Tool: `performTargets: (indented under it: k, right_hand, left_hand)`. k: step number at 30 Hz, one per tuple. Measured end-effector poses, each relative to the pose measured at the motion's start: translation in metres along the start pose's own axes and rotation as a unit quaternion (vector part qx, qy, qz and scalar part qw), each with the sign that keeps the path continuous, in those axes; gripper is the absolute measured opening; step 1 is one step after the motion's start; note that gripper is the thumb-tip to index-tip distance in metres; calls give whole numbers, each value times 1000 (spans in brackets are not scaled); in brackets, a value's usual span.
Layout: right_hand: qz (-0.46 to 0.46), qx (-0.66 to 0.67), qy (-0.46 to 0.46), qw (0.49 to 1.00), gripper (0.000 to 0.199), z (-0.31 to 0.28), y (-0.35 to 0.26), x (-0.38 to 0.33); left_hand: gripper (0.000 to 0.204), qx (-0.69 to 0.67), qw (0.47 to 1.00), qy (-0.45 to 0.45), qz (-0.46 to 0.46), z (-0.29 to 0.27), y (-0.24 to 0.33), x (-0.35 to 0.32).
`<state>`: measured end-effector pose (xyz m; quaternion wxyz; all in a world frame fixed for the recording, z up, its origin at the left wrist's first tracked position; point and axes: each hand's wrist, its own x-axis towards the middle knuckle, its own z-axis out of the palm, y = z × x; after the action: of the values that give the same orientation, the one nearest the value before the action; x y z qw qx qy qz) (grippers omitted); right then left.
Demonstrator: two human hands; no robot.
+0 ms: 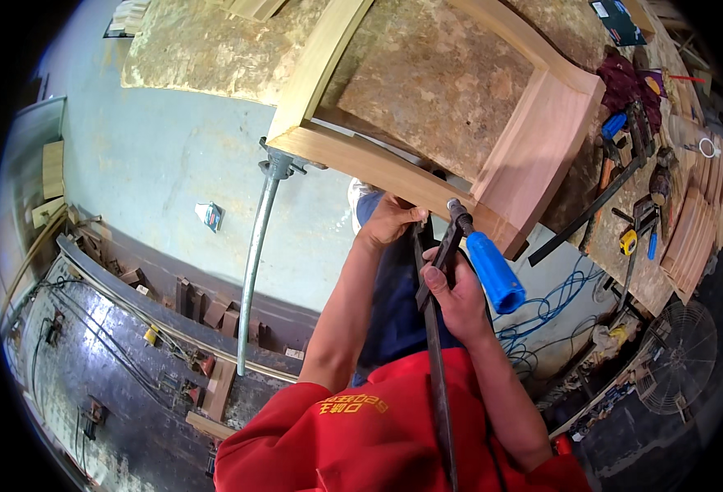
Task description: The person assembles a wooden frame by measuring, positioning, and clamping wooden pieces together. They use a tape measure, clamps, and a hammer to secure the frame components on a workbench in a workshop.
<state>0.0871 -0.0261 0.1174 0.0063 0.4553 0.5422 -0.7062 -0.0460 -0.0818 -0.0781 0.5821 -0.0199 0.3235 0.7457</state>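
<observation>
A bar clamp with a blue handle (495,272) is at the near rail of a light wooden frame (394,168). Its screw end meets the rail near the right corner. My right hand (460,295) wraps round the clamp's dark sliding arm and bar (433,344), which runs down in front of my red top. Beside the bar's upper end, my left hand (394,220) is closed in a pinch under the rail's near edge. What its fingers hold is partly hidden. At the frame's left corner hangs a pipe clamp (256,266), its grey pipe pointing down.
The frame lies on a stained worktable (205,53). On the right are another clamp (615,125), a yellow tape measure (629,241) and stacked wood strips (693,242). Blue hose (554,299) coils below, near a fan (679,357). A dark metal bench (91,361) stands at lower left.
</observation>
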Motion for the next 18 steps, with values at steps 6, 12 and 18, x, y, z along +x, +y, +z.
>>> performTargets:
  k: [6, 12, 18]
  right_hand:
    - [-13, -12, 15, 1000, 38, 1, -2, -6]
    - [25, 45, 26, 998, 29, 0, -2, -7]
    - [42, 91, 5, 995, 35, 24, 5, -12]
  left_hand:
    - [37, 45, 996, -42, -60, -5, 12, -8]
    - [51, 175, 982, -46, -58, -11, 18, -1]
    - [45, 194, 978, -6, -76, -10, 19, 5]
